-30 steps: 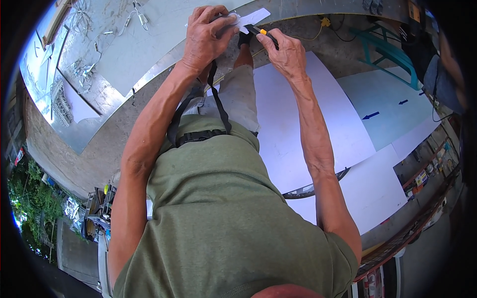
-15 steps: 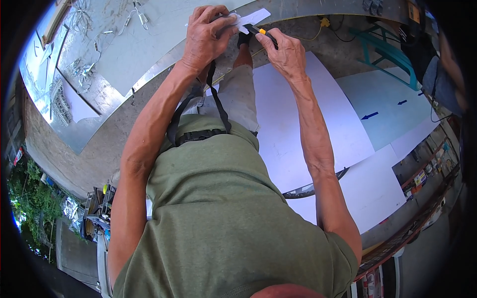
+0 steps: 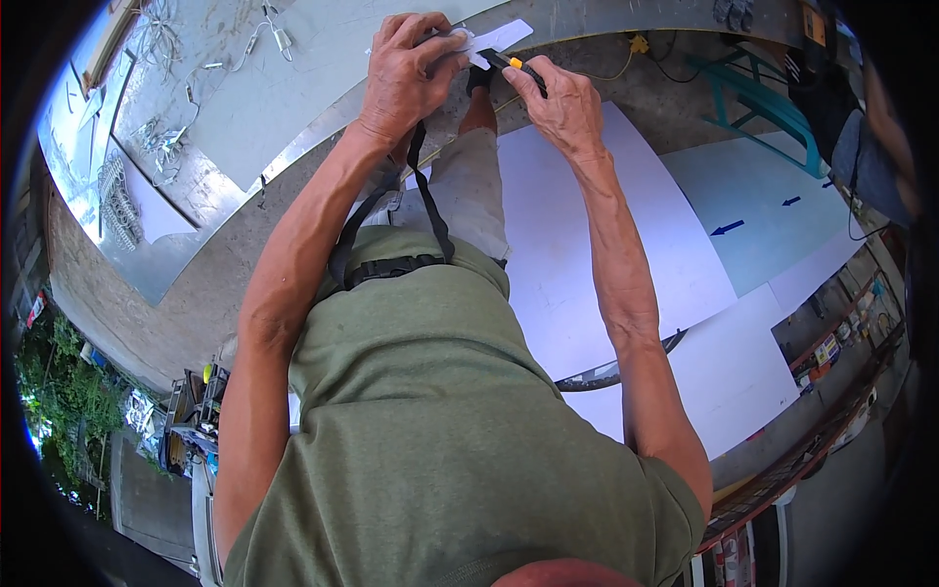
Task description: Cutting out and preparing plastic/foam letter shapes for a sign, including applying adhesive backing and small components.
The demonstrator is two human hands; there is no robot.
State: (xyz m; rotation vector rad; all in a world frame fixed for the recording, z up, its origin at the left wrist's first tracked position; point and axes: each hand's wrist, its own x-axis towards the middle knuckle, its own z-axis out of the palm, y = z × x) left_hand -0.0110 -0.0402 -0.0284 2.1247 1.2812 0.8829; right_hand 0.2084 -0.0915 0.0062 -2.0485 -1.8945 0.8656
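At the top of the view, my left hand (image 3: 416,73) is closed on a small white flat piece (image 3: 506,36) with arms that stick out to the right. Its exact material I cannot make out. My right hand (image 3: 567,106) grips a black and yellow utility knife (image 3: 515,65), its tip pointing left against the lower arm of the piece. Both hands are held in front of me near the metal table's edge. The part of the piece inside my left palm is hidden.
A grey metal-topped table (image 3: 293,108) spreads ahead and left, bearing thin wires (image 3: 161,142) and a coiled spring-like bundle (image 3: 119,201). Large white sheets (image 3: 597,235) lie at my right, with a teal stool (image 3: 758,103) beyond. Dark gloves (image 3: 734,14) rest at the far right edge.
The white piece and the knife have shifted very slightly downward. Both hands keep their hold, and nothing else visibly differs.
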